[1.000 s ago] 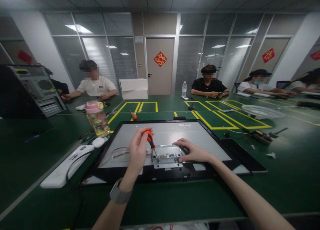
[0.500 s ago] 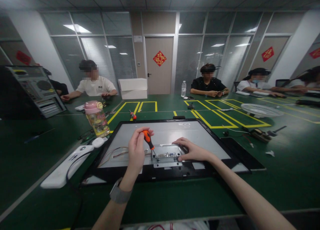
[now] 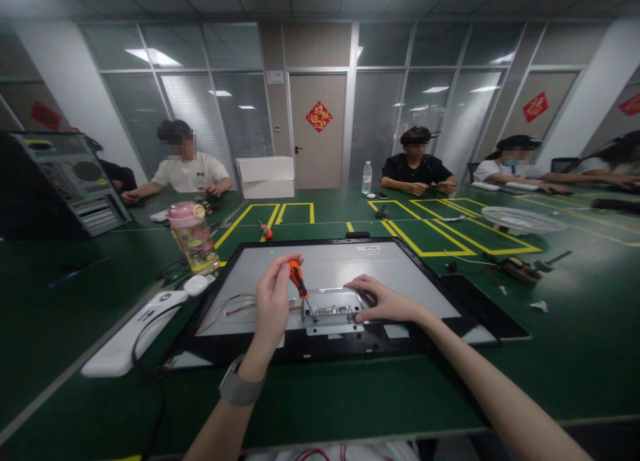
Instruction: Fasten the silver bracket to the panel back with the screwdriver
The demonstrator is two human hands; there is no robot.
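Note:
An orange and black screwdriver (image 3: pixel 298 279) is held by its handle in my left hand (image 3: pixel 273 297), its shaft slanting down to the left end of a metal bracket (image 3: pixel 327 327). The bracket carries a row of connectors and sits on the back of a flat display panel (image 3: pixel 330 264) with a black frame. My right hand (image 3: pixel 383 301) grips the bracket's right end, thumb at the front and fingers over the back. Thin wires (image 3: pixel 235 306) run across the panel left of the bracket. Whether the screwdriver tip sits in a screw is too small to tell.
Left of the panel are a white power strip (image 3: pixel 133 334), a pink-lidded bottle (image 3: pixel 191 237) and an open computer case (image 3: pixel 75 181). A black flat piece (image 3: pixel 485 307) lies at the right, near a dark tool (image 3: pixel 520 269). Several people sit across the green table (image 3: pixel 375 394).
The screwdriver's handle has shifted very slightly in my left hand. My right hand stays on the bracket. Across the table, a person's hands have moved a little.

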